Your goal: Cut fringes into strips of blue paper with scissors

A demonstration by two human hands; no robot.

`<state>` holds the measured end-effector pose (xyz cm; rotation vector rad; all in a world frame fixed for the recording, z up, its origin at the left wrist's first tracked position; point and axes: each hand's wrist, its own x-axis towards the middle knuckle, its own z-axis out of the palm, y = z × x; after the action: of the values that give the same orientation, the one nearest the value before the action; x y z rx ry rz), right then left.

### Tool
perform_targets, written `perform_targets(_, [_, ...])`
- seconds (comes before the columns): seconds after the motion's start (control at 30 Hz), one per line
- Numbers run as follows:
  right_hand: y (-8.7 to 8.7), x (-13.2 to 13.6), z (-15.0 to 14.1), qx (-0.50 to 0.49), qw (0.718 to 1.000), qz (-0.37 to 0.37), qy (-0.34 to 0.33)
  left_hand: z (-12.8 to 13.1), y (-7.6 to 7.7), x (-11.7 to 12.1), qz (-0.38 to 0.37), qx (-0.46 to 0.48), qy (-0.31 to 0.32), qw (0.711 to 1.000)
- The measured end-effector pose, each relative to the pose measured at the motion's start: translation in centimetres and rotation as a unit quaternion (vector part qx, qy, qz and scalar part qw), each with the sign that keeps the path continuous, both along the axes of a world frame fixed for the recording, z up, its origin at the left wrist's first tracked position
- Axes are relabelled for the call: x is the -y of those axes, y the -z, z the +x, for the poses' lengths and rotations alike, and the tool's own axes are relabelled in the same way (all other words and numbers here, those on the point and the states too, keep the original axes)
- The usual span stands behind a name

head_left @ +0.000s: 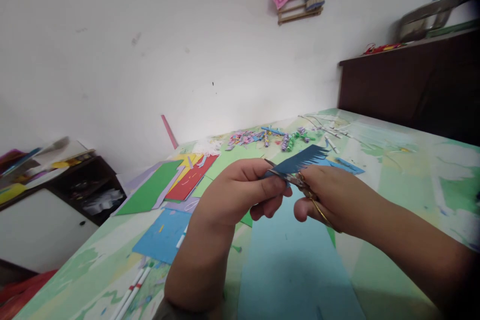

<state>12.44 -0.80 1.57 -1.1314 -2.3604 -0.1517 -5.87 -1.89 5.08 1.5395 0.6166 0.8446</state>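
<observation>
My left hand (258,187) pinches one end of a dark blue paper strip (298,160), whose far edge is cut into a fringe. In my right hand (326,192) is a pair of scissors (309,194) with gold-coloured handles, the fingers closed round them. The blades meet the strip close to my left fingertips. Both hands are raised over a light blue paper sheet (290,265) on the table. Part of the blades is hidden behind the paper and my left fingers.
Coloured sheets, including a green sheet (150,187), a red sheet (191,177) and a blue sheet (163,235), lie to the left. White sticks (131,292) rest near the front. Curled paper pieces (290,140) and a heap of scraps (245,137) sit by the wall.
</observation>
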Motion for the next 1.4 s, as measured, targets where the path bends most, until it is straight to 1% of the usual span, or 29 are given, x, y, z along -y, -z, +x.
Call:
perform_targets(0.07, [-0.1,0.0,0.2,-0.007,1.000,-0.015,-0.009,0.1,-0.1,0.2,0.021,-0.013,-0.026,0.999])
perform_targets(0.13, [-0.3,0.0,0.3,-0.014,0.999,-0.035,-0.023,0.3,-0.3,0.5,0.057,-0.035,-0.082,0.994])
perform_targets(0.23, [-0.7,0.2,0.5,-0.015,0.997,-0.065,-0.028,0.8,-0.5,1.1,0.130,-0.088,-0.176,0.972])
perform_targets(0.3, [-0.9,0.3,0.4,-0.012,0.996,-0.086,-0.025,1.1,-0.6,1.3,0.173,-0.120,-0.213,0.954])
perform_targets(0.37, [-1.0,0.4,0.3,-0.011,0.995,-0.099,-0.028,1.3,-0.6,1.5,0.204,-0.154,-0.222,0.941])
perform_targets(0.47, [-1.3,0.5,0.2,-0.001,0.994,-0.107,-0.031,1.5,-0.5,1.5,0.238,-0.200,-0.219,0.925])
perform_targets(0.6, [-1.4,0.6,0.2,0.009,0.993,-0.116,-0.005,1.5,-0.5,1.6,0.256,-0.217,-0.224,0.915])
perform_targets(0.73, [-1.2,0.6,0.2,0.016,0.995,-0.099,-0.009,1.3,-0.8,1.6,0.243,-0.235,-0.217,0.916])
perform_targets(0.83, [-1.0,0.6,0.0,0.014,0.995,-0.094,0.008,1.1,-0.9,1.7,0.213,-0.223,-0.200,0.930])
perform_targets(0.97, [-0.7,0.5,-0.3,0.009,0.996,-0.088,-0.009,0.7,-1.1,1.7,0.134,-0.169,-0.155,0.964])
perform_targets(1.07, [-0.4,0.4,-0.3,0.018,0.998,-0.056,-0.002,0.5,-1.2,1.5,0.064,-0.134,-0.119,0.982])
perform_targets(1.13, [-0.2,0.3,-0.2,0.020,0.999,-0.030,0.006,0.4,-1.1,1.3,0.033,-0.116,-0.092,0.988])
perform_targets(1.23, [-0.2,0.2,0.0,0.017,1.000,-0.021,0.000,0.3,-1.1,0.7,0.018,-0.090,-0.060,0.994])
perform_targets(1.4, [-0.7,-0.1,0.1,0.006,0.998,-0.068,0.001,0.6,-0.9,0.2,0.029,-0.075,-0.069,0.994])
